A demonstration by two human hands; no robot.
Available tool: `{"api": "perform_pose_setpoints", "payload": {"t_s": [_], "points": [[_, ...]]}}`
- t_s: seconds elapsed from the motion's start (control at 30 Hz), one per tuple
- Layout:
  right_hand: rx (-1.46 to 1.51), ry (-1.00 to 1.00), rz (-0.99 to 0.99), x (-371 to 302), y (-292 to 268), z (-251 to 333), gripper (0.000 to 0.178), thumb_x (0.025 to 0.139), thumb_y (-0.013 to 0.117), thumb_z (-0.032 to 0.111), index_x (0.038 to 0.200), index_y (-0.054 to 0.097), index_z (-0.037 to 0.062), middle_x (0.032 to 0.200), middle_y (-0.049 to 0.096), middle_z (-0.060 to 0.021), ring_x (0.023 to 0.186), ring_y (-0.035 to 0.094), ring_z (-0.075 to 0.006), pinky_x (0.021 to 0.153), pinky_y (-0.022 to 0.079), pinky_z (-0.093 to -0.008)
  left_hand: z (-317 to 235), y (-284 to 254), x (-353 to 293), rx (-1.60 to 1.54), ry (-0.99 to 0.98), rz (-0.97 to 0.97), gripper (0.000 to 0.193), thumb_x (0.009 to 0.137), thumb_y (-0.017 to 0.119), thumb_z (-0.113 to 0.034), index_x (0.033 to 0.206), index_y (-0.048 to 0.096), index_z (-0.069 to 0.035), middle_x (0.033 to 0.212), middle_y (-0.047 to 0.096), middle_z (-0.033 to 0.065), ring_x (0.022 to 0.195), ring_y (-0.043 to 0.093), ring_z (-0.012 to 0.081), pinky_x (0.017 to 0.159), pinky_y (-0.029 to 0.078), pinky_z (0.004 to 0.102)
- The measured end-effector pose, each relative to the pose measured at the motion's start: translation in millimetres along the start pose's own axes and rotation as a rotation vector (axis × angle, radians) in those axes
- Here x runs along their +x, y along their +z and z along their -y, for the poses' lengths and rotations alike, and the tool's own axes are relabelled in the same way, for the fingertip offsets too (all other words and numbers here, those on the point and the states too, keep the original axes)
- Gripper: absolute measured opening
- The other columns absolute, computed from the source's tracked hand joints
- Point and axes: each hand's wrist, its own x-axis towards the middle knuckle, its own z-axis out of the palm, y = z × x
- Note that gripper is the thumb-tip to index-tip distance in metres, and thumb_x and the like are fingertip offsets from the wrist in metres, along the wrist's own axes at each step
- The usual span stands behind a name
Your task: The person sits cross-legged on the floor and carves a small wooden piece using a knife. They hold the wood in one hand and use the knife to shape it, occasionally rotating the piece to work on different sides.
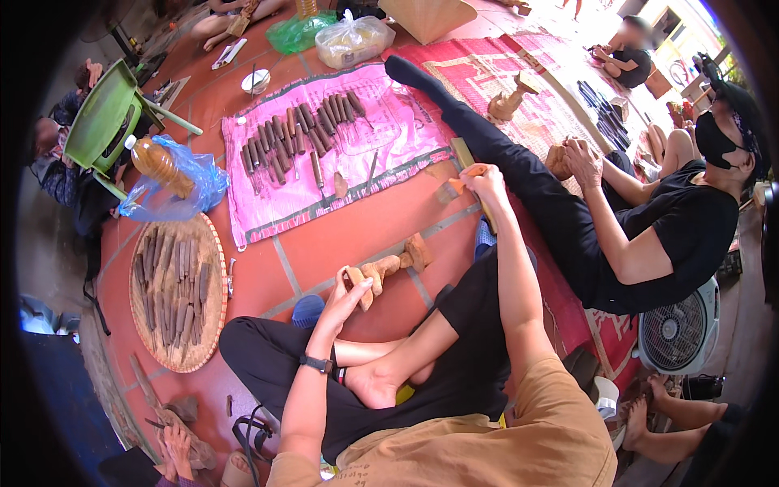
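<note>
My left hand (344, 297) is closed round one end of a carved wooden figure (388, 266), which lies tilted above the tiled floor in front of my crossed legs. A small block-like base forms the figure's far end. Raised to the right of it, my right hand (487, 183) grips a flat paintbrush (449, 192) by its orange handle. The bristles point left and stay apart from the carving. Behind the brush, a long wooden bar (463, 154) rests close to my right hand.
Ahead, a pink sheet (357, 174) bears rows of wooden-handled carving tools (297, 136). More tools lie in a round woven tray (213, 325) at left, below a bottle (162, 166) in a blue bag. At right, a person in black (665, 219) holds another carving beside a fan (680, 325).
</note>
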Motion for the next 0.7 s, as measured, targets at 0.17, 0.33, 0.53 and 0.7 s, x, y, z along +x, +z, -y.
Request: {"api": "perform_pose_setpoints", "payload": {"t_s": [0.17, 0.33, 0.53, 0.7], "points": [[0.134, -0.042, 0.133, 10.6, -15.5, -18.2, 0.011, 0.075, 0.073, 0.006, 0.084, 0.076, 0.0018, 0.068, 0.066, -0.0023, 0.061, 0.058, -0.0090, 0.058, 0.047, -0.0249, -0.2, 3.4, 3.5, -0.037, 0.004, 0.025, 0.083, 0.089, 0.073, -0.041, 0.147, 0.028, -0.003, 0.135, 0.047, 0.0141, 0.127, 0.047, 0.0208, 0.105, 0.041, 0.0331], [-0.003, -0.154, -0.076, 3.6, -7.7, -6.1, 0.013, 0.079, 0.075, 0.013, 0.090, 0.077, 0.0055, 0.079, 0.073, -0.0084, 0.073, 0.068, -0.0168, 0.072, 0.053, -0.0305, -4.8, 2.0, 0.6, -0.010, -0.013, 0.018, 0.083, 0.089, 0.073, -0.041, 0.147, 0.027, -0.003, 0.136, 0.047, 0.0143, 0.125, 0.049, 0.0213, 0.103, 0.043, 0.0325], [0.075, -0.382, -0.172, 1.9, 25.9, 9.4, 0.024, 0.094, 0.068, 0.028, 0.109, 0.074, 0.0102, 0.084, 0.074, -0.0126, 0.072, 0.071, -0.0218, 0.069, 0.054, -0.0329, -2.2, 0.9, 4.0, -0.012, -0.027, 0.032, 0.090, 0.086, 0.075, -0.044, 0.148, 0.026, -0.002, 0.135, 0.048, 0.0164, 0.124, 0.050, 0.0221, 0.102, 0.045, 0.0322], [-0.364, -0.642, 0.018, 4.3, 78.1, 4.7, 0.040, 0.094, 0.063, 0.023, 0.133, 0.057, 0.0157, 0.122, 0.061, -0.0108, 0.108, 0.056, -0.0330, 0.092, 0.046, -0.0437, -1.4, -0.9, 4.5, -0.002, -0.054, 0.024, 0.093, 0.087, 0.074, -0.045, 0.150, 0.023, -0.001, 0.138, 0.047, 0.0178, 0.127, 0.049, 0.0235, 0.103, 0.044, 0.0335]]}}
